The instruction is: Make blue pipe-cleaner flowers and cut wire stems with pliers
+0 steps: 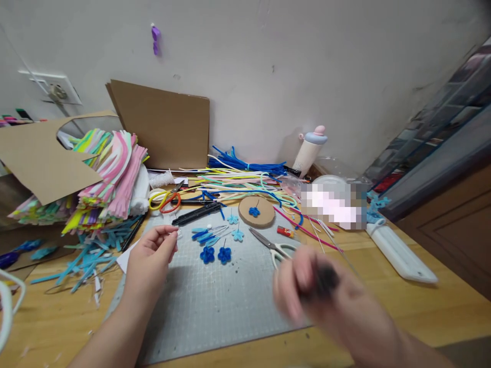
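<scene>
My left hand (153, 253) is over the left part of the grey cutting mat (199, 317), thumb and forefinger pinched on a small clear, whitish bit (179, 233) too small to name. My right hand (318, 294), smeared by motion, is above the mat's right edge with its fingers curled round a dark object (326, 281) that I cannot make out. Between the hands lie dark blue flowers (224, 255), light blue flowers (238, 234) and several blue loops on wires (209, 234). White-handled scissors (268, 243) lie beside my right hand. One blue flower (253, 211) rests on a round cardboard disc (264, 217).
Pipe cleaner bundles (111, 174) fill the left side. Loose coloured stems (238, 184) lie along the back, near a bottle (307, 153) and a cardboard sheet (164, 125). Orange and yellow scissors (169, 202), black pens (197, 213), a red lighter (286, 232) and a white glue gun (401, 253) lie around.
</scene>
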Demonstrator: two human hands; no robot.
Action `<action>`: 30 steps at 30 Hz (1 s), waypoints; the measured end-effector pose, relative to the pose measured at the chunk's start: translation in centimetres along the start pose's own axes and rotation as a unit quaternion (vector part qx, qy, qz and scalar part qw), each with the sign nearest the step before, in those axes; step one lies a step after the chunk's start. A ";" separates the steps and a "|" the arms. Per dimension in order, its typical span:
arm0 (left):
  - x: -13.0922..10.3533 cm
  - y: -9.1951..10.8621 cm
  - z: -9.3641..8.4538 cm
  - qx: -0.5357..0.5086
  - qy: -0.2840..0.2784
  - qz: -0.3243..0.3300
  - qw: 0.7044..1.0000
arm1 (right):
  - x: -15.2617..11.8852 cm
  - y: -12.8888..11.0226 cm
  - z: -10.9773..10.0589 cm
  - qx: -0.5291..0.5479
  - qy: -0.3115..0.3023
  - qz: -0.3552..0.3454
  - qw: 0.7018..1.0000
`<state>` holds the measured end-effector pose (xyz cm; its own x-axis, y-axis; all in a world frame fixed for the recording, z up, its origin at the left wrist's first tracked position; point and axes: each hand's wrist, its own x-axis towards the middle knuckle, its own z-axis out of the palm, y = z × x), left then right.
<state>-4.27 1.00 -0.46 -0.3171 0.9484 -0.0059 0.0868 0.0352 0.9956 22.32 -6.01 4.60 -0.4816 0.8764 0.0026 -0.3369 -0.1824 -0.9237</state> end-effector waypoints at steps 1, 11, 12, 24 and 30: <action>-0.1 0.0 0.0 0.002 -0.001 0.001 1.000 | 0.9 0.2 -2.2 -0.109 0.100 -0.065 0.987; -0.3 -0.3 0.1 0.015 -0.025 0.010 1.000 | 3.2 3.7 -15.3 -0.680 0.250 0.015 0.689; -0.2 -0.3 0.1 0.014 -0.025 0.007 1.000 | 3.1 3.8 -15.3 -0.679 0.250 0.015 0.690; -1.3 -0.5 1.1 0.051 -0.039 0.055 0.996 | 8.3 0.5 -8.3 -0.601 0.190 -0.098 0.770; -1.9 -1.6 1.7 0.107 -0.090 0.096 0.986 | 21.4 0.3 -1.5 -0.678 0.062 -0.091 0.727</action>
<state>-2.17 -0.34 -2.20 -0.1053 0.9839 0.1446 0.3322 -0.1022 0.9376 13.10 13.32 3.77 -0.4244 0.8798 0.2142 0.7614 0.4748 -0.4414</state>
